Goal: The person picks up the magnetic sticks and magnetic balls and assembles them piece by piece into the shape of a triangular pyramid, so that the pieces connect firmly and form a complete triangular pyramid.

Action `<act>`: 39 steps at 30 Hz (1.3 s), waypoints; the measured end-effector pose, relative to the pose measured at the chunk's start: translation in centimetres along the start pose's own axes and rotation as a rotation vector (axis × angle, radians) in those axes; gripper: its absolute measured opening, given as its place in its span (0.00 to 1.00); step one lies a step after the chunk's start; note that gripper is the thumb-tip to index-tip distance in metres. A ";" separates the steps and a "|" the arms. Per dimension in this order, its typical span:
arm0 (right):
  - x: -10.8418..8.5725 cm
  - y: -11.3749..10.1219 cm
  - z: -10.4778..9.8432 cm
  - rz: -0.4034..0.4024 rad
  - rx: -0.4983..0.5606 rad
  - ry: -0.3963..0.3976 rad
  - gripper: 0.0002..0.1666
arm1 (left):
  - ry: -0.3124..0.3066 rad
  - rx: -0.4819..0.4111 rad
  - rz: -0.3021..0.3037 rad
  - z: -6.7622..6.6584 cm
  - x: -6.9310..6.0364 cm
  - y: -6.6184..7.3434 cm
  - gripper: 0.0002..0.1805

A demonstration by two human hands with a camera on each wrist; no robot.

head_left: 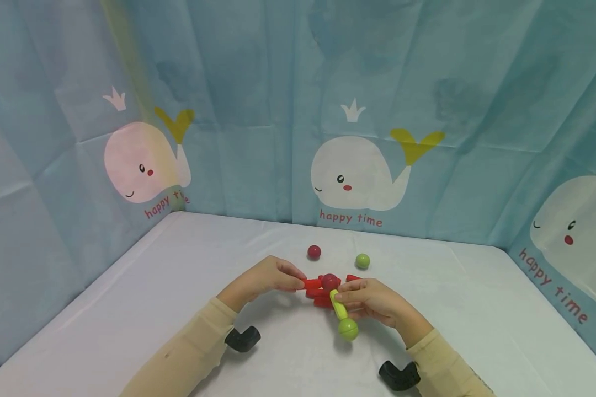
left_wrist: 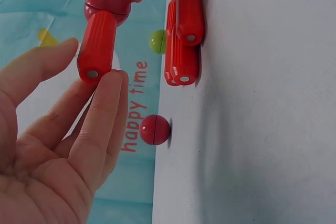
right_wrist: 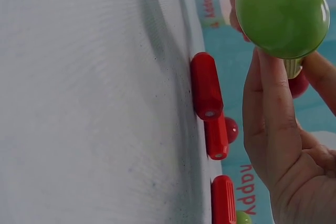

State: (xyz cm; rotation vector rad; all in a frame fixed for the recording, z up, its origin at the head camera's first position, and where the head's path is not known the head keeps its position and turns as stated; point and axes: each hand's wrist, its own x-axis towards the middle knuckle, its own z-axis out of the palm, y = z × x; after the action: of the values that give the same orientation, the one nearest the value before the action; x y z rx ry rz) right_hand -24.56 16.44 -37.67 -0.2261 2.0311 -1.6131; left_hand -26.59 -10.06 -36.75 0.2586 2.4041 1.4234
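Observation:
Above the table both hands hold one joined piece. My left hand (head_left: 273, 275) pinches a red rod (left_wrist: 97, 45) near its end, between thumb and fingers. That rod meets a dark red ball (head_left: 330, 282), and a yellow-green rod (head_left: 338, 305) runs from the ball to a green ball (head_left: 348, 329). My right hand (head_left: 377, 300) grips the yellow-green rod; in the right wrist view the green ball (right_wrist: 282, 14) hides most of it. Below and behind the joined piece, several red rods (left_wrist: 189, 17) lie on the table, some stacked.
A loose red ball (head_left: 314, 252) and a loose green ball (head_left: 362, 261) sit farther back on the white table (head_left: 258, 375). Another red rod (right_wrist: 223, 200) lies to the right of the stack. A blue curtain with whale prints stands behind and at both sides.

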 end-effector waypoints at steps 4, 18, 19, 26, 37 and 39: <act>0.1 0.1 0.0 0.004 0.002 0.012 0.27 | 0.054 0.018 -0.042 -0.3 0.3 0.0 0.16; 0.1 0.2 -0.6 0.000 -0.009 0.031 0.30 | 0.242 0.052 -0.085 -0.7 4.7 0.1 0.18; 0.0 0.2 -0.6 0.000 -0.009 0.034 0.30 | 0.254 0.064 -0.080 -0.6 5.3 0.2 0.18; 0.0 0.3 -0.8 0.004 -0.010 0.052 0.27 | 0.290 0.088 -0.048 0.2 8.2 0.1 0.18; -0.1 0.1 -1.0 0.002 0.024 0.057 0.27 | 0.292 0.064 -0.040 1.1 10.4 -0.1 0.23; -0.1 0.1 -1.1 -0.002 0.028 0.054 0.26 | 0.285 0.072 -0.035 1.3 10.7 -0.1 0.24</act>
State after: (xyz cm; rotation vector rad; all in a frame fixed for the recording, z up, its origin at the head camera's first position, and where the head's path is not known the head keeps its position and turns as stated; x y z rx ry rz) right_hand -25.00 17.42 -37.58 -0.1767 2.0472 -1.6647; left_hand -36.06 -5.63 -39.43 0.0306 2.6757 1.4437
